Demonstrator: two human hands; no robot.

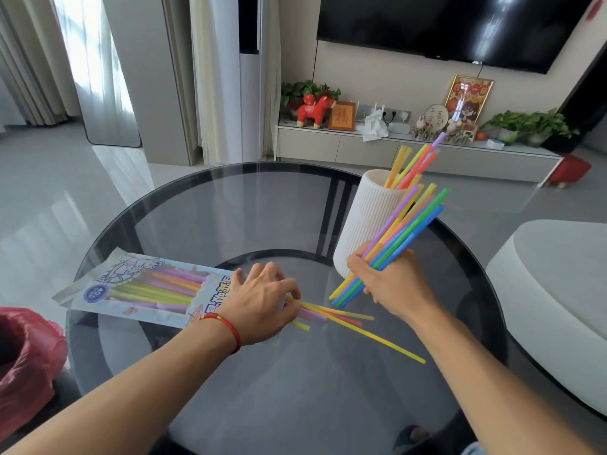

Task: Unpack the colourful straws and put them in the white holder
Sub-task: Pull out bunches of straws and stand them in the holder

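- Glass tabletop (pixel 230 205), dark and round, carries the whole job: the white holder (pixel 368 221) stands at about 1 o'clock on it, and the printed straw packet (pixel 138 287) lies flat at about 9 o'clock.
- The holder already has 1 small cluster of straws in the holder (pixel 414 162) leaning toward 1 o'clock out of its mouth.
- The right hand (pixel 384 280) is clenched around a bundle of straws (pixel 407 231), fingers wrapped round the lower part, tips pointing up toward 1 o'clock, just beside the holder's wall.
- To do this step well, I'd say: square the bundle's lower ends, lift them clear above the rim, then lower steeply so none catches the ribbed edge or tips the holder.
- The left hand (pixel 262 297) sits on the packet's open end, fingers curled and pinching the loose straws (pixel 345 318) that fan out toward 4 o'clock across the glass.
- More straws show through the packet, so the unpacking looks roughly half done.
- A red bag (pixel 26 356) sits at 8 o'clock, off the table.
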